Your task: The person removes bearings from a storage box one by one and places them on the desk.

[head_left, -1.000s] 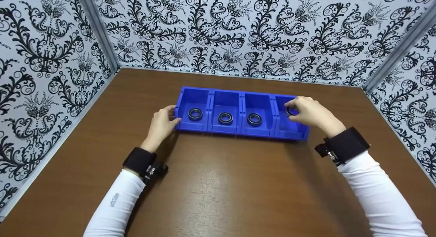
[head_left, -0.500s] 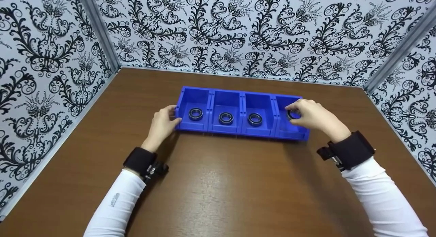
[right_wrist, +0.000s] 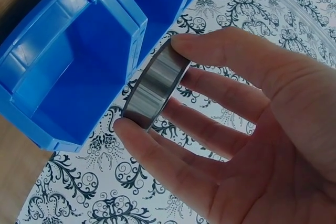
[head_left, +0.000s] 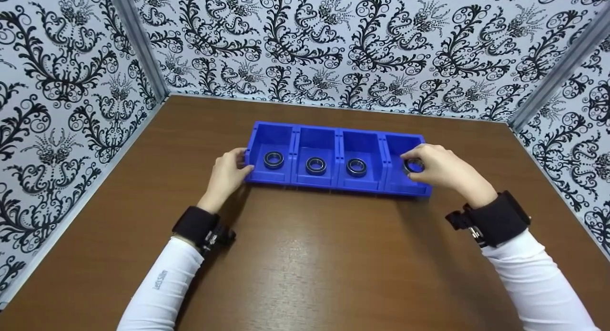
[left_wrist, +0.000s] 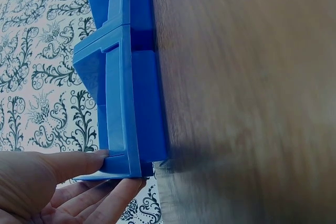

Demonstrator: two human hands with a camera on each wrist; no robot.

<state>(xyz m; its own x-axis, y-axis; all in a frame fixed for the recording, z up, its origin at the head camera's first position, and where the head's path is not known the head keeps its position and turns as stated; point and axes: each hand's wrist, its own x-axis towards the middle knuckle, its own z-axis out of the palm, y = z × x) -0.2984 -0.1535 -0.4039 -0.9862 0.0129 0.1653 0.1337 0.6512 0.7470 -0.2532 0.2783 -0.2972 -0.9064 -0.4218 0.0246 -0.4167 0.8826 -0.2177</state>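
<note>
A row of joined blue bins point(head_left: 314, 181) stands on the brown table. My left hand point(head_left: 228, 175) grips its left end, thumb on the front and fingers round the side wall, as the left wrist view also shows. My right hand point(head_left: 441, 166) pinches a ball bearing point(right_wrist: 152, 88) between thumb and forefinger, over the rightmost bin. In the right wrist view the bearing's shiny outer rim faces the camera, outside the opening of the end bin point(right_wrist: 79, 72). One bearing lies in each other bin: the left bearing point(head_left: 273, 166), the second bearing point(head_left: 316, 173) and the third bearing point(head_left: 356, 174).
Patterned panels stand behind the table point(head_left: 305, 255) and along both sides, with a grey metal post point(head_left: 138, 40) at the back left corner. Each wrist wears a black strap with a camera, such as the left strap point(head_left: 196, 225).
My right hand has drawn slightly back toward me and to the right, carrying the bearing along. The left hand and the bins stay almost where they were.
</note>
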